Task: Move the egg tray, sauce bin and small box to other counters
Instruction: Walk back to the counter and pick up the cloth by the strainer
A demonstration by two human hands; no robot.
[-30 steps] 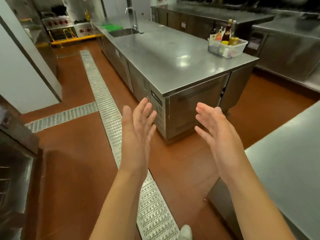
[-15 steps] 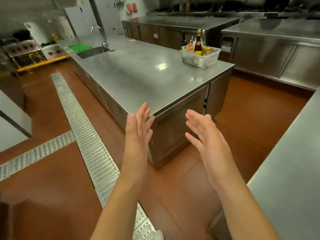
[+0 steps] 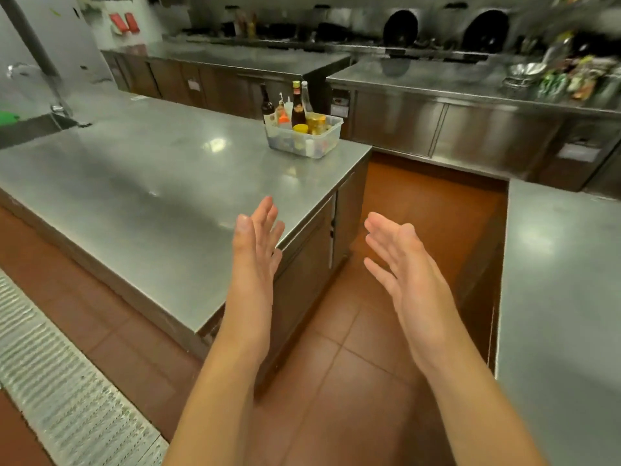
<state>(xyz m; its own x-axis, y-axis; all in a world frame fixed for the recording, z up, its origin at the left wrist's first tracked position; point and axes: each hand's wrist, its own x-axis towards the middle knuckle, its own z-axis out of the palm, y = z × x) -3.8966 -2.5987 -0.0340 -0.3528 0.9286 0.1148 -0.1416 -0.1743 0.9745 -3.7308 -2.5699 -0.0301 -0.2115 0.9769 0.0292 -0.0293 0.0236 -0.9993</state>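
Note:
The sauce bin [image 3: 321, 148], a clear plastic tub holding several bottles and jars, stands at the far right corner of the steel island counter [image 3: 161, 196]. My left hand [image 3: 253, 250] is raised over the island's near right corner, fingers straight, holding nothing. My right hand [image 3: 408, 267] hovers beside it above the aisle floor, palm turned inward, fingers straight and empty. Both hands are well short of the bin. No egg tray or small box is in view.
A second steel counter [image 3: 561, 297] runs along my right. Another steel counter [image 3: 470, 85] stands behind the bin across a red-tiled aisle [image 3: 353, 331]. A sink [image 3: 30, 129] sits at the island's far left. A floor drain grate [image 3: 60, 391] lies at lower left.
The view has swung right and I have come closer to the island, so the sauce bin looks larger and nearer. Both hands stay raised, open and empty.

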